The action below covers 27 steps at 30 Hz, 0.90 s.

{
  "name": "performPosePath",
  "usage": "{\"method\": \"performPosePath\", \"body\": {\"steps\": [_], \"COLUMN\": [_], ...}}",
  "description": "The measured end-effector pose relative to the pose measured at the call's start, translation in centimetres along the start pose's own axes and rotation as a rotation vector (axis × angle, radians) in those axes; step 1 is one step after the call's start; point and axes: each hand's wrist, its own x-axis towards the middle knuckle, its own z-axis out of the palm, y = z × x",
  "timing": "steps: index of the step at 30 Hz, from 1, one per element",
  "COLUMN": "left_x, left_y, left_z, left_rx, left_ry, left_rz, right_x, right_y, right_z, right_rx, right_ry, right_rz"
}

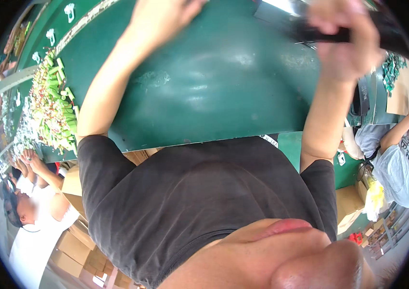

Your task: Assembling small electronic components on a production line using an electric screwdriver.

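Observation:
My right hand point(349, 43) is raised over the right part of the green work table point(214, 96). Motion smears it, but its fingers are curled round something dark, whose kind I cannot make out. A long black object point(392, 36) extends beside that hand toward the right. At the top edge is my left hand point(168, 17), partly cut off by the frame, over the far side of the table. Its fingers are mostly out of sight, and nothing shows in it.
Left of my left arm lies a heap of light green cylinders with thin wires point(60, 115). Small white parts point(70, 12) sit beyond a ledge. At right are a black device point(361, 98) and green pieces point(392, 70) by cardboard. Co-workers point(45, 202) are on both sides.

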Motion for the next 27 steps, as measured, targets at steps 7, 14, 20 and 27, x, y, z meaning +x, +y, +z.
{"method": "performPosePath", "body": {"steps": [7,14,20,27], "left_x": [-5.1,-5.4,-5.6,-5.6], "left_y": [5.1,4.0,3.8,3.9], "left_z": [4.0,2.6,3.5,3.9], "left_rx": [-0.325,-0.334,-0.366,-0.402], "left_ry": [0.068,0.054,-0.007,-0.051], "left_rz": [0.147,0.121,0.098,0.09], "right_x": [4.0,1.8,-0.5,-1.3], "right_y": [0.9,0.4,3.1,4.1], "right_z": [-3.2,0.5,1.8,4.1], "right_rx": [-0.199,-0.089,-0.036,-0.026], "right_ry": [0.045,-0.102,-0.127,-0.248], "right_rz": [-0.114,0.127,0.111,-0.105]}}
